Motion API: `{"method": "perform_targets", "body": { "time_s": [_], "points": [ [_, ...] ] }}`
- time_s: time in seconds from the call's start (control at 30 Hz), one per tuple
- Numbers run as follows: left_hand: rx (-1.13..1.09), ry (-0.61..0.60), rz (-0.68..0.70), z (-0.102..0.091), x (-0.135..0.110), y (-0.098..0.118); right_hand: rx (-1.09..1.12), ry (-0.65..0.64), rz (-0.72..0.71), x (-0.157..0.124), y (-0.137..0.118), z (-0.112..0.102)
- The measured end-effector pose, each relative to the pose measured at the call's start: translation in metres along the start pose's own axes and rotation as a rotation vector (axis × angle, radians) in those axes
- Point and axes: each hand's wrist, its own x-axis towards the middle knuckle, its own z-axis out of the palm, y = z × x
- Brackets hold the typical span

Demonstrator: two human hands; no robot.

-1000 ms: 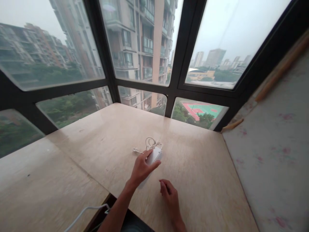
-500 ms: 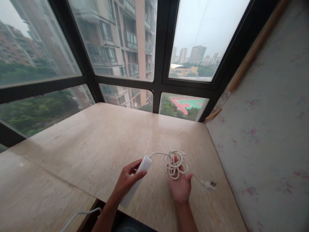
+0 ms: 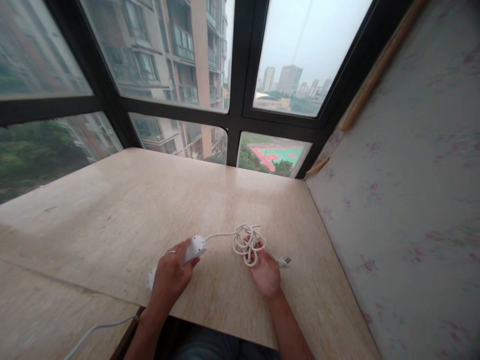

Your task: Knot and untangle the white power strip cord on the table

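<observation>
My left hand point(image 3: 170, 275) is wrapped round a white power strip point(image 3: 195, 246), held just above the light wooden tabletop point(image 3: 157, 200). A ring shows on one finger. From the strip's far end a white cord runs right into a tangled coil point(image 3: 247, 243). My right hand point(image 3: 265, 272) lies palm up under that coil with fingers curled into the loops. The plug point(image 3: 284, 260) sticks out to the right of my right hand, close to the table.
Dark-framed windows point(image 3: 236, 115) rise along the far edge of the table. A pale flowered wall point(image 3: 405, 200) closes off the right side. Another white cable point(image 3: 97, 328) trails over the near-left table edge beside a dark gap.
Both hands have drawn the strip and coil slightly left and nearer. The strip is now turned more crosswise in my left hand. The camera has tilted a little to the right.
</observation>
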Motion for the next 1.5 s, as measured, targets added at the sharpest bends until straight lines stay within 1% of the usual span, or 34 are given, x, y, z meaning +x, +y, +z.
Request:
{"method": "perform_targets", "body": {
  "time_s": [0.07, 0.17, 0.27, 0.37, 0.5, 0.6, 0.7, 0.8, 0.9, 1.03, 1.1, 1.17, 1.23, 1.33, 1.37, 1.5],
  "points": [
    [0.106, -0.026, 0.031, 0.001, 0.006, -0.002, -0.017, -0.004, -0.002, 0.001, 0.001, -0.001],
    [0.188, -0.058, 0.048, 0.003, 0.013, -0.003, -0.014, 0.012, -0.037, 0.000, -0.001, -0.004],
    [0.219, -0.073, 0.038, 0.008, 0.014, -0.003, 0.024, 0.056, -0.074, -0.001, -0.004, -0.008],
    [0.228, -0.092, 0.027, 0.013, 0.012, -0.003, 0.045, 0.092, -0.081, -0.003, -0.005, -0.011],
    [0.271, -0.130, 0.027, 0.015, 0.010, -0.002, 0.032, 0.096, -0.089, -0.005, -0.005, -0.009],
    [0.311, -0.141, 0.023, 0.016, 0.011, -0.001, -0.017, 0.101, -0.133, -0.006, -0.002, -0.006],
    [0.342, -0.137, 0.024, 0.020, 0.012, -0.003, -0.161, 0.167, -0.194, -0.008, 0.006, -0.006],
    [0.382, -0.136, 0.027, 0.024, 0.012, -0.004, -0.409, 0.232, -0.267, -0.010, 0.015, -0.011],
    [0.428, -0.176, 0.009, 0.024, 0.016, -0.003, -0.636, 0.263, -0.346, -0.013, 0.023, -0.018],
    [0.466, -0.269, -0.032, 0.021, 0.023, 0.000, -0.827, 0.229, -0.408, -0.018, 0.029, -0.022],
    [0.464, -0.277, -0.045, 0.023, 0.026, 0.005, -0.877, 0.185, -0.454, -0.020, 0.030, -0.022],
    [0.419, -0.240, -0.028, 0.030, 0.026, 0.013, -0.895, 0.136, -0.500, -0.022, 0.032, -0.022],
    [0.293, -0.176, 0.037, 0.041, 0.025, 0.023, -0.901, 0.100, -0.526, -0.023, 0.032, -0.022],
    [-0.040, -0.110, 0.184, 0.056, 0.022, 0.043, -0.922, 0.088, -0.541, -0.022, 0.032, -0.023],
    [-0.160, -0.099, 0.213, 0.060, 0.021, 0.049, -0.929, 0.088, -0.543, -0.022, 0.032, -0.023],
    [-0.570, -0.121, 0.238, 0.067, 0.017, 0.068, -0.939, 0.075, -0.545, -0.023, 0.030, -0.023]
  ]
}}
